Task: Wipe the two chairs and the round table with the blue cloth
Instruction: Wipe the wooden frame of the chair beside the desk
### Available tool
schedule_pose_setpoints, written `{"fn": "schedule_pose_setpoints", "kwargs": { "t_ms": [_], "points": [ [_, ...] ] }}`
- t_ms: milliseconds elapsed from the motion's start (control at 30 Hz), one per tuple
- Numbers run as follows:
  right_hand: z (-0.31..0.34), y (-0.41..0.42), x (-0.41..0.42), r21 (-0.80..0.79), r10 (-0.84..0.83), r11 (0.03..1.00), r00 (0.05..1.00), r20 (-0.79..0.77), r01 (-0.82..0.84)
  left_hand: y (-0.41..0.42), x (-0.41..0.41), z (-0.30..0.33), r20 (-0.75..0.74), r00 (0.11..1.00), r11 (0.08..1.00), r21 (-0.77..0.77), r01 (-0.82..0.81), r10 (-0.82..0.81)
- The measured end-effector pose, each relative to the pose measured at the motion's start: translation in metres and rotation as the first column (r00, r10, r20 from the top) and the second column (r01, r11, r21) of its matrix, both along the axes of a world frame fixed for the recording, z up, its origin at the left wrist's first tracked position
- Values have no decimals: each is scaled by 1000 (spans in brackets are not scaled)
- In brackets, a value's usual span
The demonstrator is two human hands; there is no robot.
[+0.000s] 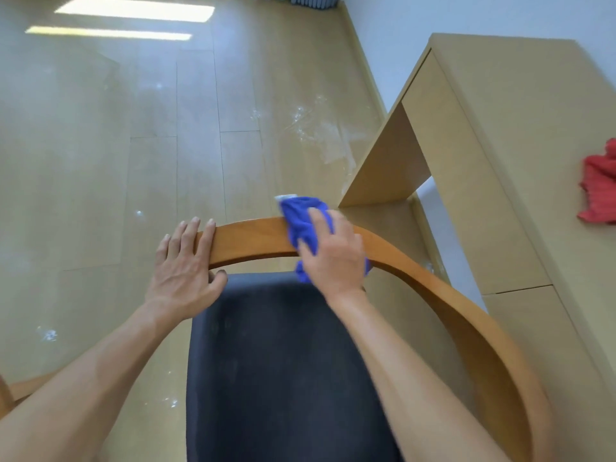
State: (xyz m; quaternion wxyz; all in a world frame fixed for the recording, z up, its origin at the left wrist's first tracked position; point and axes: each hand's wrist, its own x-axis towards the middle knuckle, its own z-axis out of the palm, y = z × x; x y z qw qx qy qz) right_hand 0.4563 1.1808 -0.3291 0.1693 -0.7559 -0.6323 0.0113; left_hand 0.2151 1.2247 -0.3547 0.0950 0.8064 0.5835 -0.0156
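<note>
The chair's (293, 361) curved wooden rail (253, 238) runs left to right, bending back along the right side. The right hand (333, 258) presses the bunched blue cloth (301, 221) onto the rail's middle, fingers curled over it; the left hand (183, 268) grips the rail's left end.

Daylight fills the room, bright and soft. Two sunlit patches glare on the glossy floor (133, 95) at top left, washing it pale. Shadows are faint. The right hand (333, 251) is motion-blurred. Wide-angle distortion bends the desk (500, 128) edges near the frame's borders.
</note>
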Motion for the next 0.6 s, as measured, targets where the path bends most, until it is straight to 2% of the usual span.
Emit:
{"fn": "schedule_pose_setpoints", "kwargs": {
  "t_ms": [100,167,233,300,400,600],
  "points": [
    [4,-41,85,-48,-273,961,962,-6,272,-1,0,-1,5,1000,1000,9,0,0],
    [7,-60,123,-115,-516,855,853,-82,506,-1,1,-1,3,1000,1000,7,2,-2],
    [5,-63,127,-145,-624,780,776,-91,609,0,1,0,1,1000,1000,5,1,-1],
    [2,-56,107,-76,-616,787,787,-42,612,0,1,0,5,1000,1000,7,1,-1],
    [1,-25,56,13,-536,843,842,-60,537,0,1,-3,11,1000,1000,15,1,-1],
    [2,47,-80,31,-206,978,978,-13,207,1,0,-2,45,999,1000,8,14,-14]
  ]
}}
